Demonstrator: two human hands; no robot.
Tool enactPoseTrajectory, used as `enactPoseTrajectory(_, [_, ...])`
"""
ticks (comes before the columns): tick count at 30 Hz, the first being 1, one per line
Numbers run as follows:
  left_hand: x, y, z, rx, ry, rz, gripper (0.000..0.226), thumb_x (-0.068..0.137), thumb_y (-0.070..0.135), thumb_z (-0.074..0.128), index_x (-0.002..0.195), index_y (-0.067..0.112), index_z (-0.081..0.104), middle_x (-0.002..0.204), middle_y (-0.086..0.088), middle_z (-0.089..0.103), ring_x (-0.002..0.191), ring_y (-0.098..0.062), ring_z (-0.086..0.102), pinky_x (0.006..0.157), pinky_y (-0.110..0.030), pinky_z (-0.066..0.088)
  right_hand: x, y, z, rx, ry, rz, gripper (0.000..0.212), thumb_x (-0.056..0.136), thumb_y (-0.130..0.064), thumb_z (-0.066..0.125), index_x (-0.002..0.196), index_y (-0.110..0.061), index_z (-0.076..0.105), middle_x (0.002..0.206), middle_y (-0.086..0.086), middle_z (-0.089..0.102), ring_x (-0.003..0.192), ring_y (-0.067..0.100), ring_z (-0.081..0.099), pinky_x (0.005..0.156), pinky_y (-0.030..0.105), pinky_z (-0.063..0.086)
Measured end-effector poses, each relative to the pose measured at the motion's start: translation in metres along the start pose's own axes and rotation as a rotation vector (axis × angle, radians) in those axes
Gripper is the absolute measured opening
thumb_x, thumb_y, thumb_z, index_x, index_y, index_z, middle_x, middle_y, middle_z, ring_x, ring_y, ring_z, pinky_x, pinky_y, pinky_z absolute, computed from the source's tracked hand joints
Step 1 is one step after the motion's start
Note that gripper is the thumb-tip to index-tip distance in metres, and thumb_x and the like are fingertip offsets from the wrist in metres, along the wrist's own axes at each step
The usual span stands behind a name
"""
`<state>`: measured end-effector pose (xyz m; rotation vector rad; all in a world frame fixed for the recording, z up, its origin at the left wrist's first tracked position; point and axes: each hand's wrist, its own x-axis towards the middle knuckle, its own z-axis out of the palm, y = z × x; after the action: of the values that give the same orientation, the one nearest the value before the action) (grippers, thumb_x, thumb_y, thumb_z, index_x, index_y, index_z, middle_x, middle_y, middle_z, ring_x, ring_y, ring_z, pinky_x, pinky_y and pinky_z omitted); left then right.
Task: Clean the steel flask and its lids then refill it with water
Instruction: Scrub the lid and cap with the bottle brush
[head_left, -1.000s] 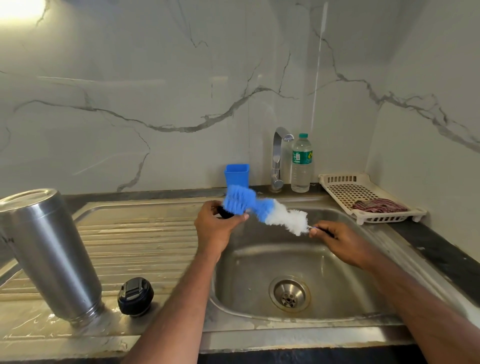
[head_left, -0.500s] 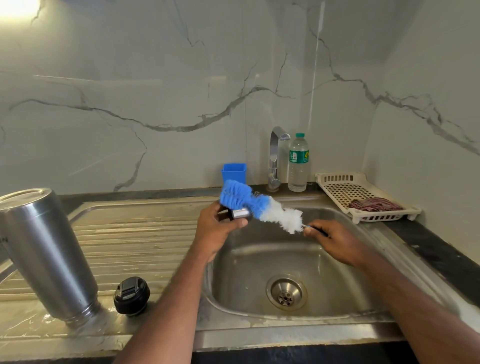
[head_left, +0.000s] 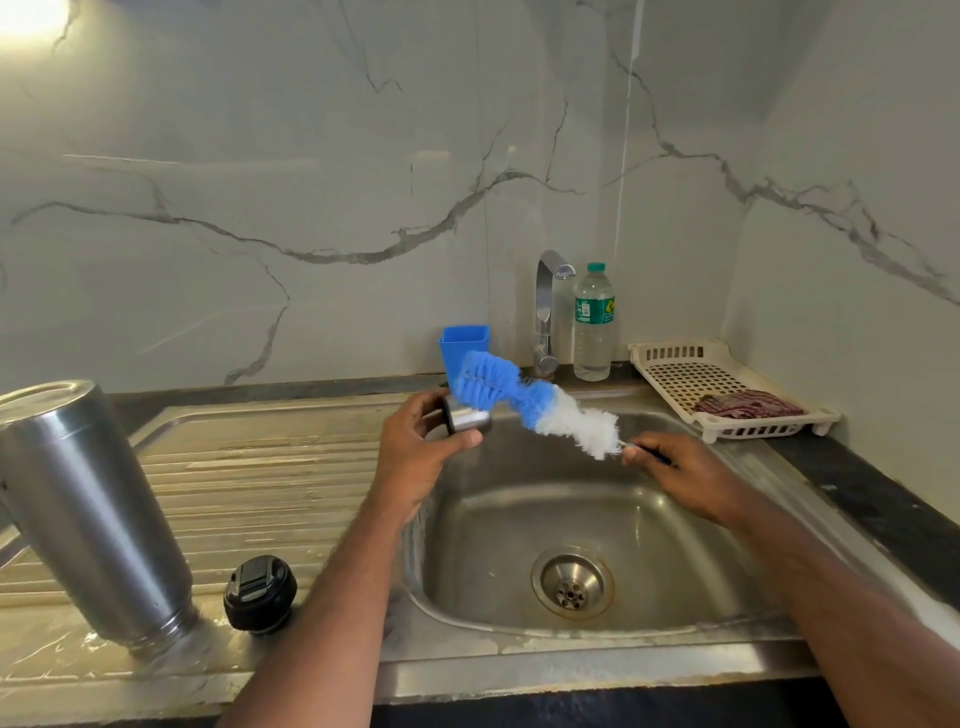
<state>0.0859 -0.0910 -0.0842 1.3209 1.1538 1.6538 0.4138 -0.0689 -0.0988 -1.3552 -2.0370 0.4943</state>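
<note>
The steel flask (head_left: 88, 499) stands upside down on the drainboard at the left, mouth on the steel. A black inner lid (head_left: 260, 592) lies just to its right. My left hand (head_left: 415, 457) holds a small steel lid (head_left: 467, 420) over the left edge of the sink basin. My right hand (head_left: 680, 473) grips the thin handle of a blue and white bottle brush (head_left: 524, 397). The brush's blue end lies against the steel lid.
The sink basin (head_left: 519, 525) with its drain (head_left: 571, 584) is below my hands. Behind stand the tap (head_left: 545, 312), a blue cup (head_left: 465, 345) and a plastic water bottle (head_left: 593, 322). A white rack (head_left: 670, 369) with a cloth (head_left: 743, 405) sits at the right.
My left hand has turned the steel lid so its shiny side shows, and the brush has moved across it. The flask and black lid have not moved.
</note>
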Motion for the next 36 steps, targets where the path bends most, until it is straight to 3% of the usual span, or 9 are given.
enactPoseTrajectory(3, [0.003,0.001,-0.007,-0.075,0.04,0.012,0.064,0.066,-0.014,0.085,0.119,0.015,0.065,0.111,-0.001,0.075,0.104,-0.016,0.073,0.081,-0.025,0.058,-0.002,0.006,-0.005,0.007,0.011,0.033,0.02,0.102,-0.03,0.058,0.097,-0.02,0.075,0.087,0.006,0.07,0.081,0.023,0.064,0.071,0.029,0.047])
enactPoseTrajectory(6, [-0.002,-0.002,0.006,0.024,-0.08,0.003,0.066,0.066,-0.01,0.087,0.122,0.015,0.065,0.115,-0.001,0.075,0.11,-0.017,0.071,0.09,-0.035,0.059,0.001,-0.009,0.011,-0.007,-0.048,-0.038,0.021,0.102,-0.03,0.057,0.093,-0.02,0.073,0.08,0.004,0.067,0.073,0.014,0.06,0.07,0.034,0.047])
enactPoseTrajectory(11, [0.0,-0.001,-0.001,-0.112,0.058,-0.025,0.054,0.07,-0.009,0.085,0.114,0.016,0.065,0.108,-0.001,0.077,0.106,-0.022,0.073,0.085,-0.037,0.061,-0.001,-0.002,0.001,0.033,-0.002,-0.011,0.02,0.102,-0.027,0.057,0.091,-0.022,0.073,0.071,-0.004,0.061,0.061,-0.002,0.052,0.059,0.015,0.038])
enactPoseTrajectory(15, [0.001,-0.003,0.0,-0.316,0.06,-0.117,0.051,0.077,-0.008,0.08,0.117,0.017,0.06,0.116,-0.016,0.068,0.105,-0.032,0.073,0.09,-0.05,0.059,0.0,-0.003,0.004,0.033,-0.014,-0.004,0.02,0.102,-0.029,0.057,0.091,-0.023,0.073,0.078,0.006,0.067,0.068,0.015,0.057,0.067,0.032,0.044])
enactPoseTrajectory(21, [-0.002,0.0,0.013,-0.381,0.098,-0.165,0.058,0.07,0.005,0.086,0.12,0.011,0.057,0.115,-0.02,0.07,0.108,-0.037,0.071,0.085,-0.045,0.062,0.003,-0.004,0.004,0.052,-0.01,-0.002,0.02,0.102,-0.031,0.057,0.094,-0.023,0.073,0.085,0.006,0.069,0.078,0.024,0.062,0.073,0.035,0.048])
enactPoseTrajectory(26, [0.001,0.0,0.011,-0.638,0.103,-0.275,0.035,0.093,0.029,0.069,0.115,0.006,0.053,0.118,-0.029,0.066,0.104,-0.039,0.071,0.081,-0.041,0.063,0.003,-0.009,0.011,0.02,-0.055,-0.012,0.023,0.103,-0.031,0.056,0.094,-0.019,0.073,0.078,0.006,0.065,0.068,0.012,0.055,0.067,0.032,0.043])
enactPoseTrajectory(30, [0.0,0.003,0.012,-0.703,0.071,-0.323,0.04,0.097,0.033,0.062,0.122,0.002,0.06,0.118,-0.027,0.069,0.106,-0.036,0.072,0.083,-0.038,0.063,0.005,-0.017,0.014,0.02,-0.053,-0.038,0.023,0.103,-0.033,0.055,0.092,-0.022,0.072,0.076,0.001,0.064,0.067,0.008,0.054,0.067,0.031,0.043])
enactPoseTrajectory(32, [0.002,0.003,0.007,-0.709,0.045,-0.304,0.05,0.087,0.023,0.072,0.127,-0.002,0.056,0.123,-0.025,0.068,0.113,-0.036,0.07,0.091,-0.041,0.061,0.003,-0.013,0.007,0.051,-0.025,0.006,0.022,0.103,-0.031,0.055,0.094,-0.022,0.073,0.081,0.005,0.067,0.07,0.012,0.056,0.068,0.031,0.043])
enactPoseTrajectory(36, [0.002,-0.006,0.009,-0.397,0.027,-0.239,0.059,0.076,-0.012,0.077,0.127,0.007,0.054,0.129,-0.01,0.066,0.112,-0.03,0.071,0.094,-0.046,0.059,0.002,-0.015,0.009,0.039,-0.044,-0.02,0.022,0.102,-0.032,0.056,0.093,-0.024,0.073,0.083,0.003,0.069,0.077,0.017,0.062,0.074,0.035,0.049])
